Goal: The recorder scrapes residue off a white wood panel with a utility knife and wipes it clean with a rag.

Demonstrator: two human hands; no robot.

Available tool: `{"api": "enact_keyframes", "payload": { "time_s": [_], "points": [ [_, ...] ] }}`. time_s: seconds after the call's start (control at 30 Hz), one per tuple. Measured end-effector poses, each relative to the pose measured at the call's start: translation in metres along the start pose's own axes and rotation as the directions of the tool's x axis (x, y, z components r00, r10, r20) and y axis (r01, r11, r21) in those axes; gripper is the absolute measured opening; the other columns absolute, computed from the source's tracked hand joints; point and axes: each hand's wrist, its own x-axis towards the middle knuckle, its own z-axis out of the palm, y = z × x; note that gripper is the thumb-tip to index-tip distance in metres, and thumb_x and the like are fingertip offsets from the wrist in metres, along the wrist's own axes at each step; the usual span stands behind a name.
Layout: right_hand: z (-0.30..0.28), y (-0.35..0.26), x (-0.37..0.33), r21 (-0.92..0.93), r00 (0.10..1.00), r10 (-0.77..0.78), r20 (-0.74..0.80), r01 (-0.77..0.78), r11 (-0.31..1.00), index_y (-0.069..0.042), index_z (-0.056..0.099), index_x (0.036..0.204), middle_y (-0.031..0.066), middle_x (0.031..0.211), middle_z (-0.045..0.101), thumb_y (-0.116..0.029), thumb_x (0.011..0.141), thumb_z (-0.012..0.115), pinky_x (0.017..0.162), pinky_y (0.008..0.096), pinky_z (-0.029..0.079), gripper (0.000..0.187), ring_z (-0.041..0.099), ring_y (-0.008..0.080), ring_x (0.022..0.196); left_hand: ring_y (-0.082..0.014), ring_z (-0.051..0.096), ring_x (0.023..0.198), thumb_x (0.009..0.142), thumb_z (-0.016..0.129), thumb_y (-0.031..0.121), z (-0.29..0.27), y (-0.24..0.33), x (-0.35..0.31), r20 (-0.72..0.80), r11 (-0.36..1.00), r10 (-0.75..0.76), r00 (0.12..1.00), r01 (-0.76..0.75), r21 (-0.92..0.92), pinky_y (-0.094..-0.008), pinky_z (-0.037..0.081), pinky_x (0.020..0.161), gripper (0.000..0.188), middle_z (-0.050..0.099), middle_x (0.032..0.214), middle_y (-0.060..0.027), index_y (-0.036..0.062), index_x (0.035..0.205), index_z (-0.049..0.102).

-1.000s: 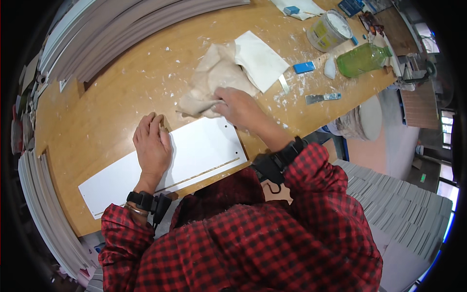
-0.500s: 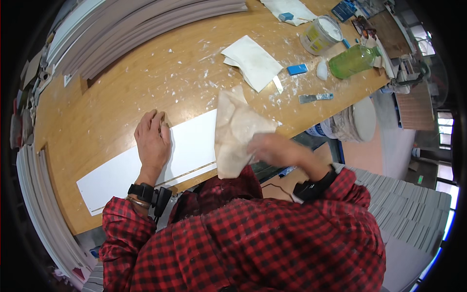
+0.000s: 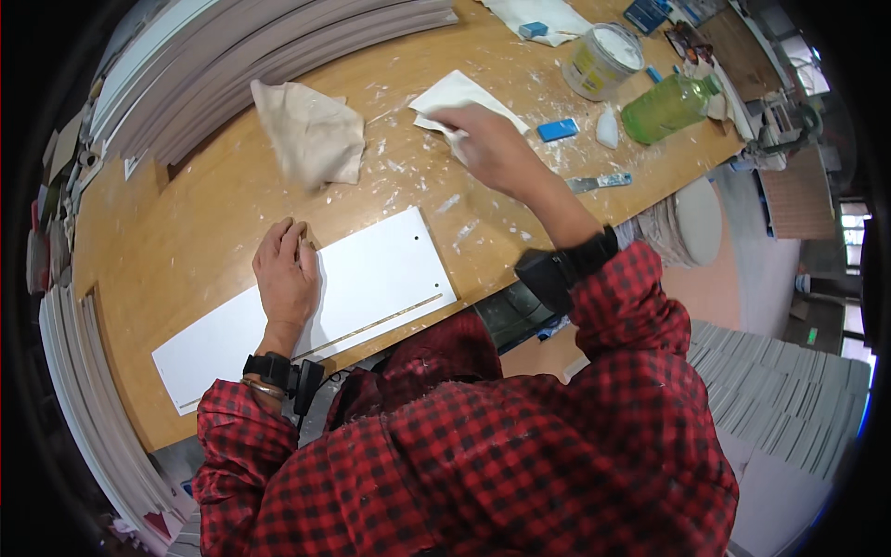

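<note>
Across a long white board (image 3: 371, 269) lies my left hand (image 3: 286, 283), its fingers stretched over the far edge onto the table. The board has a narrow groove along its near edge and two small holes at its right end. My right hand (image 3: 478, 139) reaches forward with fingers closed on the near left part of a folded white cloth (image 3: 471, 91). To the left of that cloth is a crumpled beige cloth (image 3: 316, 135), slightly blurred at its lower edge and apart from both hands. Whether it lies fully on the table cannot be told.
Stacked panels (image 3: 278, 56) line the far left of the wooden table (image 3: 209, 232). Toward the right are a blue block (image 3: 558, 130), a putty knife (image 3: 601, 182), a tub of white paste (image 3: 603, 60), a small white bottle (image 3: 607, 128) and a green bottle (image 3: 664, 110).
The beige cloth has left my right hand and is now farther away and to the left, uncovering the board's right end. My right hand has moved forward onto the white cloth. My left hand stays put.
</note>
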Motion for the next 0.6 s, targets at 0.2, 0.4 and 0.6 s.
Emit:
{"api": "enact_keyframes", "payload": {
  "time_s": [0.2, 0.4, 0.6],
  "points": [
    [-0.025, 0.017, -0.091, -0.027, 0.933, 0.356, 0.041, -0.355, 0.934, -0.004, 0.061, 0.1, 0.0176, 0.091, 0.06, 0.0, 0.079, 0.05, 0.075, 0.0383, 0.046, 0.024, 0.057, 0.0344, 0.086, -0.0272, 0.045, 0.114, 0.085, 0.049, 0.014, 0.0, -0.005, -0.005, -0.002, 0.999, 0.03, 1.0, -0.03, -0.015, -0.0376, 0.03, 0.099, 0.029, 0.051, 0.121, -0.0107, 0.0062, 0.111, 0.057],
    [-0.061, 0.057, -0.122, -0.24, 0.897, 0.418, -0.147, -0.442, 0.864, -0.005, 0.061, 0.095, 0.0174, 0.091, 0.057, -0.007, 0.079, 0.052, 0.074, 0.0419, 0.045, 0.018, 0.056, 0.0353, 0.086, -0.0278, 0.045, 0.115, 0.086, 0.049, 0.014, -0.003, 0.001, -0.002, 0.023, 1.0, 0.002, 1.0, -0.002, 0.015, -0.0377, 0.03, 0.1, 0.029, 0.051, 0.121, -0.0111, 0.0057, 0.112, 0.057],
    [-0.05, 0.05, -0.098, -0.296, 0.915, 0.401, -0.044, -0.395, 0.87, -0.005, 0.06, 0.092, 0.0168, 0.09, 0.057, -0.013, 0.079, 0.056, 0.075, 0.0423, 0.046, 0.016, 0.056, 0.0341, 0.087, -0.0294, 0.046, 0.113, 0.086, 0.049, 0.014, -0.004, 0.001, -0.004, -0.001, 1.0, -0.001, 1.0, 0.001, 0.018, -0.038, 0.033, 0.098, 0.026, 0.053, 0.119, -0.0125, 0.0055, 0.109, 0.058]
  ]
}}
